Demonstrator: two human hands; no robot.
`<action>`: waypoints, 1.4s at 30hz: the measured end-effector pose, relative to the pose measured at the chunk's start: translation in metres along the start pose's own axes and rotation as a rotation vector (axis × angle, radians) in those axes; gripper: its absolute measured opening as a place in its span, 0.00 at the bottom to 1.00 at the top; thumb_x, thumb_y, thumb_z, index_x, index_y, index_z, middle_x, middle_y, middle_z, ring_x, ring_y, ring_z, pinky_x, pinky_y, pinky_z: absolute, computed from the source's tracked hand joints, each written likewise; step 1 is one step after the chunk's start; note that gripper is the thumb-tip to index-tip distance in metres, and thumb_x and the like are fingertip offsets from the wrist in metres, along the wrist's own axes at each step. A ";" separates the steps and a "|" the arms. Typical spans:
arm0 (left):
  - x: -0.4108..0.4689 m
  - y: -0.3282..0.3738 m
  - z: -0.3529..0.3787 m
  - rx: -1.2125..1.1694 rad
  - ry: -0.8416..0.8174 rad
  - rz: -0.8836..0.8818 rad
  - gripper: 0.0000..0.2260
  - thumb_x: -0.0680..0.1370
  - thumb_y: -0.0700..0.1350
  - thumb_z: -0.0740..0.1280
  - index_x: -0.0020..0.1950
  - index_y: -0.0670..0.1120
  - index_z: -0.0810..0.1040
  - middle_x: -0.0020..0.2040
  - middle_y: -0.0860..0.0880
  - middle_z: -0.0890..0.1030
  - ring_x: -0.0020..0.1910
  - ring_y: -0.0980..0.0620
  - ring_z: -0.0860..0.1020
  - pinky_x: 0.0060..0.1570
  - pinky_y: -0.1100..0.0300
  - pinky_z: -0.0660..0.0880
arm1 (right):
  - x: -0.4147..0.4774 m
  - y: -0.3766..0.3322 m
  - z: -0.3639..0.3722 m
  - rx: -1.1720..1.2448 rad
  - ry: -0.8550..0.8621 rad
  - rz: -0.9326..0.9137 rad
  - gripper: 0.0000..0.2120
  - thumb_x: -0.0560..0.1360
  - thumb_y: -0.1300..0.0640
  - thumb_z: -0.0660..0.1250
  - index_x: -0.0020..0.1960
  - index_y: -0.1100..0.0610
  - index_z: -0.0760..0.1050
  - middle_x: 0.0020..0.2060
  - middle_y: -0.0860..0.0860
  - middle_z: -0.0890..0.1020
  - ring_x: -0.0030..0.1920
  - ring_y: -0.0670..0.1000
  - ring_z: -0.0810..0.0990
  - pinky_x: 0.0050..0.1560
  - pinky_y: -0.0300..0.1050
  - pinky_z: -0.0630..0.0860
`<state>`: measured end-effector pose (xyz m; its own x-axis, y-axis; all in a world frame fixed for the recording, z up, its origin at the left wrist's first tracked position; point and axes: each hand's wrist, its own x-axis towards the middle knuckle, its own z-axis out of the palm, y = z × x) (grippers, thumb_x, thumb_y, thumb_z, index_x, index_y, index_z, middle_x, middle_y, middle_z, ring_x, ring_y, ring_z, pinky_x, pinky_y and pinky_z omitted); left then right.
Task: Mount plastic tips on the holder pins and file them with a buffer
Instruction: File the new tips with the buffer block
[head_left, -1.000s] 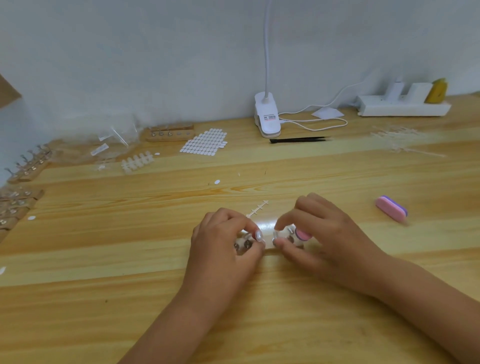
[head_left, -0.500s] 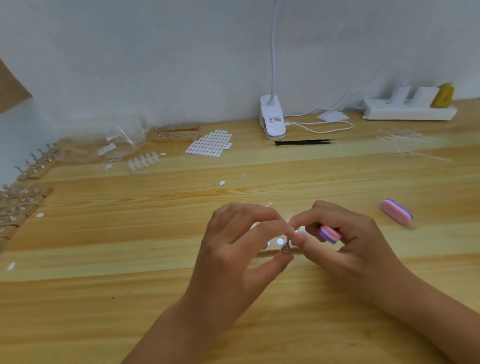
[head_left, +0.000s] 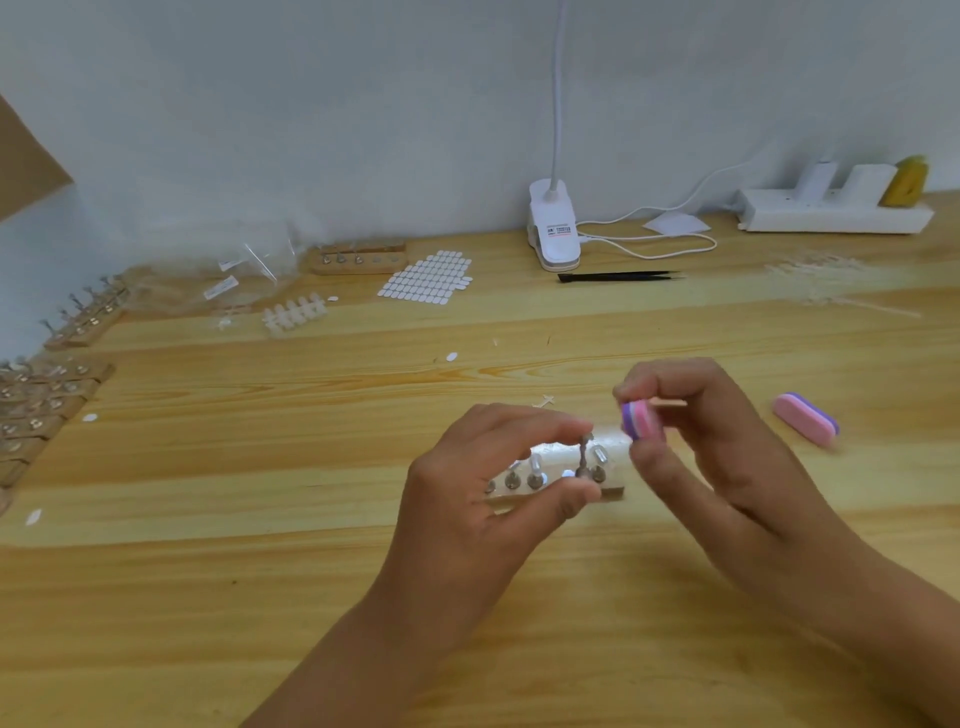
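Handiwork on the desk (head_left: 260, 597): your left grip (head_left: 493, 483) pinches an upright pin (head_left: 583, 460) on the wooden holder (head_left: 615, 467); your right grip (head_left: 717, 447) clasps a pink-and-purple buffer (head_left: 641, 420) just beside it. A second buffer (head_left: 805, 420) lies farther right, black tweezers (head_left: 618, 276) beyond.

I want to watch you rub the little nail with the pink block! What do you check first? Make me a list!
1. Buffer in grip: ok. The right hand pinches the buffer.
2. Pin steadied: ok. The left hand pinches an upright pin on the holder.
3. Plastic tip on that pin: cannot tell. The fingertips hide the pin's top.
4. Buffer against the tip: not ok. A gap shows between them.
5. Spare buffer out of the way: ok. It lies on the table, off to the right.
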<state>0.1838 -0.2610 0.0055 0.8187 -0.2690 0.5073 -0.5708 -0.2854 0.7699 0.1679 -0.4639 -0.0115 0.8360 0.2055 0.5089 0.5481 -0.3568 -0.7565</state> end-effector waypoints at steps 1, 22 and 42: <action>0.000 0.001 0.000 -0.007 -0.006 0.000 0.14 0.69 0.46 0.76 0.53 0.55 0.82 0.50 0.59 0.82 0.51 0.63 0.78 0.50 0.73 0.70 | 0.000 -0.002 0.003 -0.095 0.033 -0.086 0.09 0.81 0.51 0.63 0.62 0.45 0.73 0.59 0.43 0.74 0.61 0.49 0.76 0.61 0.34 0.70; -0.002 0.006 0.001 -0.031 -0.012 0.009 0.13 0.70 0.49 0.75 0.54 0.55 0.82 0.52 0.58 0.82 0.53 0.59 0.80 0.52 0.69 0.73 | 0.001 -0.017 0.015 -0.297 0.241 -0.405 0.11 0.77 0.63 0.70 0.59 0.59 0.77 0.52 0.53 0.81 0.54 0.45 0.81 0.57 0.35 0.74; -0.004 0.003 0.002 -0.032 -0.027 -0.007 0.14 0.69 0.46 0.77 0.54 0.53 0.83 0.50 0.58 0.83 0.51 0.58 0.80 0.48 0.67 0.74 | 0.000 -0.012 0.010 -0.356 0.214 -0.381 0.10 0.77 0.65 0.71 0.57 0.59 0.79 0.50 0.54 0.83 0.53 0.45 0.81 0.58 0.34 0.74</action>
<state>0.1794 -0.2630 0.0048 0.8206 -0.2917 0.4915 -0.5623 -0.2577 0.7858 0.1620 -0.4500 -0.0065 0.5363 0.2034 0.8192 0.7364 -0.5870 -0.3364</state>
